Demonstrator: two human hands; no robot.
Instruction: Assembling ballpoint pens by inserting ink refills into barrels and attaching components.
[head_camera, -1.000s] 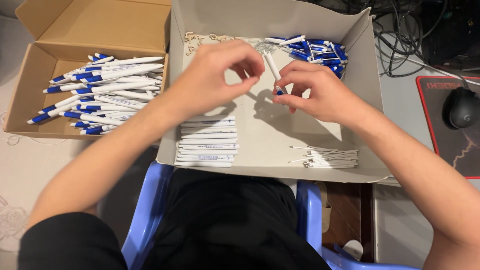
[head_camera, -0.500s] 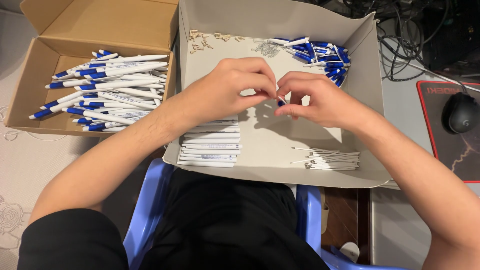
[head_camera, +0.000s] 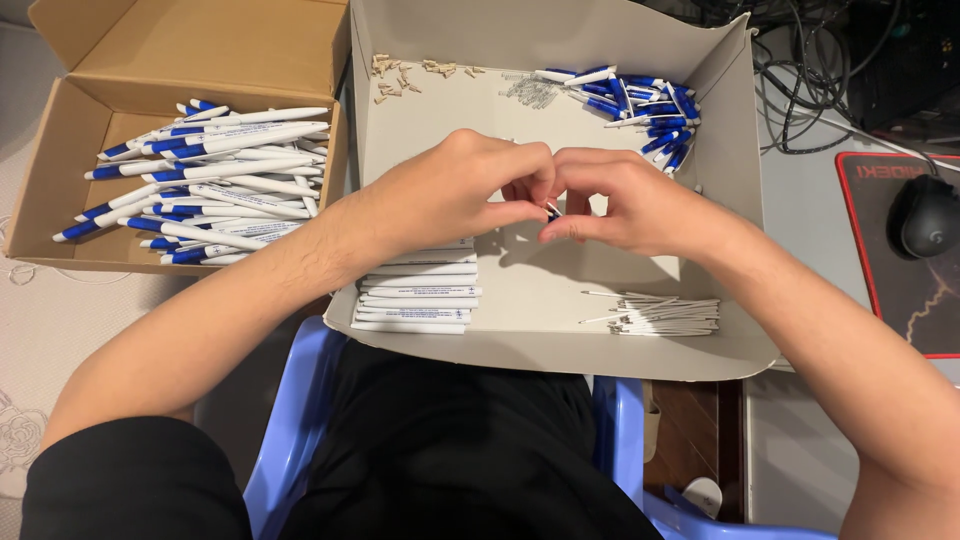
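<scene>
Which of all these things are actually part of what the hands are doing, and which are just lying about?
Part of the work:
- small pen piece pinched between left hand and right hand
- white pen barrels
- thin refills
- blue pen parts
- tan tips
- grey tray
- finished pens in the brown box

Lying about:
- computer mouse
- mouse mat
- cables
- blue chair

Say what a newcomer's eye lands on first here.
First the two bare hands meeting at the middle of the frame, the left hand and the right hand pinching a small pen part between their fingertips over the grey cardboard tray. Next the brown box on the left, filled with white and blue pens, and the cluster of blue pen pieces in the tray's far right corner.
</scene>
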